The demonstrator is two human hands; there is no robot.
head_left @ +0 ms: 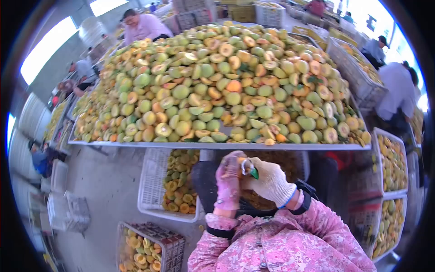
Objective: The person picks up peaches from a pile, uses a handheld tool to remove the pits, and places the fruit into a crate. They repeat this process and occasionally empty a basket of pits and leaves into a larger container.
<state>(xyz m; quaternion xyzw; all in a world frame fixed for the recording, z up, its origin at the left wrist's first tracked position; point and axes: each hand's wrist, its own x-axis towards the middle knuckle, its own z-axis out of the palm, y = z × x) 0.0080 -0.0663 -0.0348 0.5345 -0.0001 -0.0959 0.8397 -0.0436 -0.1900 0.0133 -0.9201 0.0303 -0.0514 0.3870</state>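
Note:
My left hand (228, 183), in a stained pink glove, is closed around a small orange-yellow peach (241, 162), mostly hidden by the fingers. My right hand (271, 182) wears a white knitted glove and grips a pitting tool with a curved metal loop and a green handle (254, 173). The loop is right at the fruit, between the two hands. Both hands are close together in front of my chest, just below the near edge of a metal table (217, 145). On it lies a big heap of whole and halved yellow-green peaches (206, 86).
Under the table edge, a white crate (149, 181) holds peach halves. Another crate (174, 247) with halves stands at lower left, and stacked full crates (383, 199) are on the right. People work across the table (142, 27) and at the right (398, 88).

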